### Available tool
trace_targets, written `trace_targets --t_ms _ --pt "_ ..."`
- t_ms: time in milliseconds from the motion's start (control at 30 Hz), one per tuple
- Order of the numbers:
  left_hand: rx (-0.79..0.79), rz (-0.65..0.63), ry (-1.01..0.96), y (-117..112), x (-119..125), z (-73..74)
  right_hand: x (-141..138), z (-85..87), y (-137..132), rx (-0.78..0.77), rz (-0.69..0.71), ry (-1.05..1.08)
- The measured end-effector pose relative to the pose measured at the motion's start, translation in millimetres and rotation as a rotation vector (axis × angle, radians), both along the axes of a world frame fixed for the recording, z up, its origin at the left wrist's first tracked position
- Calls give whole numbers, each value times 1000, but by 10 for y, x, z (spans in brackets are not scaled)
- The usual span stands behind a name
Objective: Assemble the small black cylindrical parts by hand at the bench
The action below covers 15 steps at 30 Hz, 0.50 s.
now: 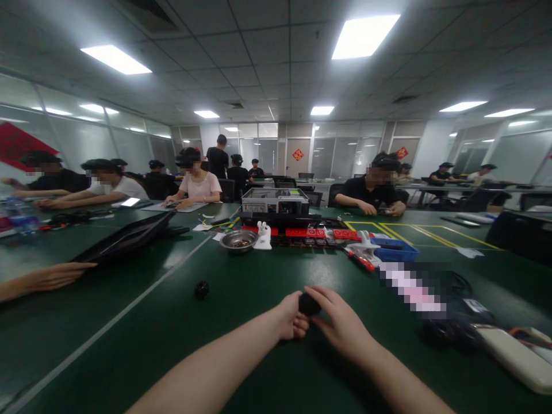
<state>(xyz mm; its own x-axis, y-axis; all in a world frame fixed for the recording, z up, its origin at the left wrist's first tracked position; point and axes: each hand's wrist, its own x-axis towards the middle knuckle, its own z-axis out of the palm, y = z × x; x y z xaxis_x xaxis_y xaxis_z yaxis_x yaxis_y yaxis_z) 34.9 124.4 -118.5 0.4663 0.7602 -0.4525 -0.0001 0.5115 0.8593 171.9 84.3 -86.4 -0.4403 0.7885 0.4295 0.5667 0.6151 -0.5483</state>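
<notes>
My left hand (pixel 293 317) is closed around the lower left side of a small black round part (pixel 309 304), a little above the green table (pixel 172 333). Curved over the same part from the right, my right hand (pixel 336 316) grips it with thumb and fingers. The part's underside is hidden by my fingers, and its exact kind does not show. Another small black round part (pixel 201 290) lies on the table to the left of my hands.
Beyond my hands stand a metal bowl (pixel 238 242) of small pieces, an opened computer case (pixel 275 201), a blue tray (pixel 394 250) and red-handled pliers (pixel 361 260). A power bank (pixel 515 356) lies right. At left, another person's hand (pixel 52 280) holds a black panel (pixel 125 236).
</notes>
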Motion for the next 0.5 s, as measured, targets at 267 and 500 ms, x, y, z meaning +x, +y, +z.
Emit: trace_targets --t_ms 267,500 --pt "1274 58 640 -301 -70 154 22 -192 148 -1090 -147 480" --pt "1085 141 583 -162 -66 10 -7 -202 104 -432 -116 291"
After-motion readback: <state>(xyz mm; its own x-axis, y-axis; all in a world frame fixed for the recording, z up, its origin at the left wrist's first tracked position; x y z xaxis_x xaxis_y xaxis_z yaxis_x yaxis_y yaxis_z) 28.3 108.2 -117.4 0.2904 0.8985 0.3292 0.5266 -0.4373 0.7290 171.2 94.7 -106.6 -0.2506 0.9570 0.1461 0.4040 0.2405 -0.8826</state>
